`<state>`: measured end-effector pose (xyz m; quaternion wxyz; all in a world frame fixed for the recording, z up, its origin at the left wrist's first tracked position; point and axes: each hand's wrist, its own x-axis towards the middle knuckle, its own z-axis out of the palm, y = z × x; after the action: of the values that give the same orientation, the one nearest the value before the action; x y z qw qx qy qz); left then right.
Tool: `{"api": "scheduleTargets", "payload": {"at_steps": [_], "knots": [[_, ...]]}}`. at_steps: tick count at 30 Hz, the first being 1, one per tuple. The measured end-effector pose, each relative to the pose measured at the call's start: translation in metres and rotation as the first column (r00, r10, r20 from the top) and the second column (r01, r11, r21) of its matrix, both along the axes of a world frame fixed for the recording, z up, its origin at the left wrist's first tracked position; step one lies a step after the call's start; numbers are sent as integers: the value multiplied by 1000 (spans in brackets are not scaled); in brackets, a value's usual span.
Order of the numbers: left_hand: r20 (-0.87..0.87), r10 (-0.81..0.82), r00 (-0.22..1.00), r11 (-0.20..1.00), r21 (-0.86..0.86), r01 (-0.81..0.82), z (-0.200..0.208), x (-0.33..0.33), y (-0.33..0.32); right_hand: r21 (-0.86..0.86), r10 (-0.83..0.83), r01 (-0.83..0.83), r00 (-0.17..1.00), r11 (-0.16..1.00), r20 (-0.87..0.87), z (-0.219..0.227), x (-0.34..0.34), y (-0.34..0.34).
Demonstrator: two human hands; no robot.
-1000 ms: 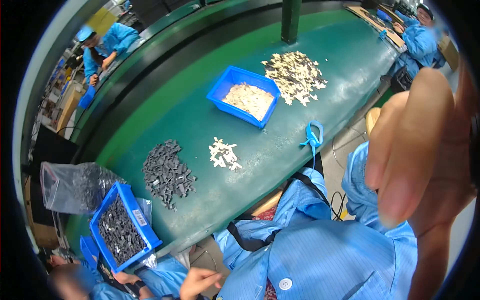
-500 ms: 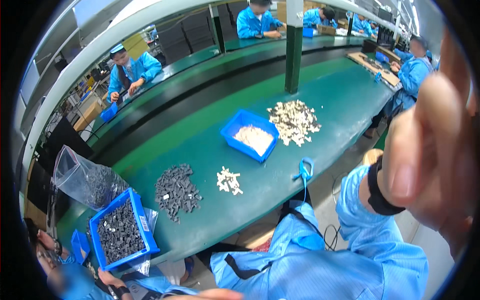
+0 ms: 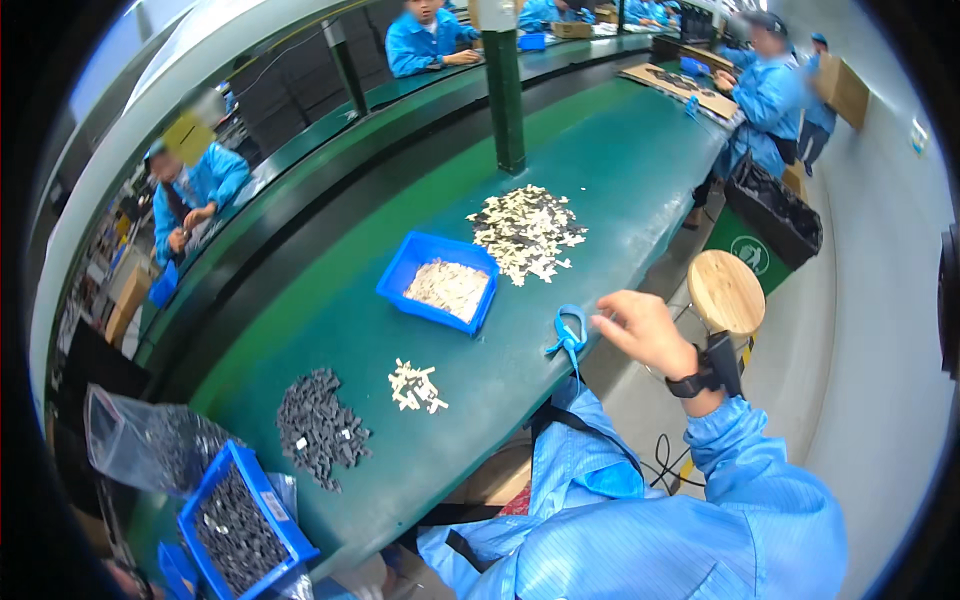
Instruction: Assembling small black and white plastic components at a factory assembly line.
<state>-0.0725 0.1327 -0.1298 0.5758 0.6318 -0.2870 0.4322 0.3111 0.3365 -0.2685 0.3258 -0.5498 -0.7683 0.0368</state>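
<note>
My right hand (image 3: 645, 330) hovers by the near edge of the green table, fingers loosely apart and nothing in them. A black band circles its wrist. Just left of its fingertips lies a looped blue wrist strap (image 3: 569, 334) with a thin cord hanging over the edge; hand and strap look apart. My left hand is out of view. A blue bin (image 3: 402, 262) of small cream pieces stands mid-table. Beside it spreads a pile of mixed cream and dark pieces (image 3: 527, 230). A small cream pile (image 3: 416, 387) and a pile of dark grey pieces (image 3: 318, 425) lie nearer left.
A blue tray (image 3: 294, 533) of dark pieces and a clear plastic bag (image 3: 125, 440) stand at the left end. A green-black post (image 3: 505, 110) rises from the table. Right of the table are a round wooden stool (image 3: 726, 290) and a lined bin (image 3: 775, 215). Several co-workers sit or stand around.
My right hand has come down from close in front of the camera to beside the blue strap. The view has shifted right, and my left fingers have left the lower edge.
</note>
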Motion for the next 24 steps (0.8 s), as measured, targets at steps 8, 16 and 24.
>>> {"api": "scheduleTargets", "payload": {"at_steps": [8, 16, 24], "knots": [[-446, 543, 711, 570, -427, -702, -90, 23, 29, -87, -75, 86, 989, 992, 125, -38, -24, 27], [-861, 419, 287, 314, -159, -936, -115, 97, 120, 272, 580, -520, 780, 809, -235, 26, -107, -21], [-690, 710, 141, 161, -35, -986, -133, 89, 146, 386, 633, -538, 754, 749, -177, 67, -131, -19]]}}
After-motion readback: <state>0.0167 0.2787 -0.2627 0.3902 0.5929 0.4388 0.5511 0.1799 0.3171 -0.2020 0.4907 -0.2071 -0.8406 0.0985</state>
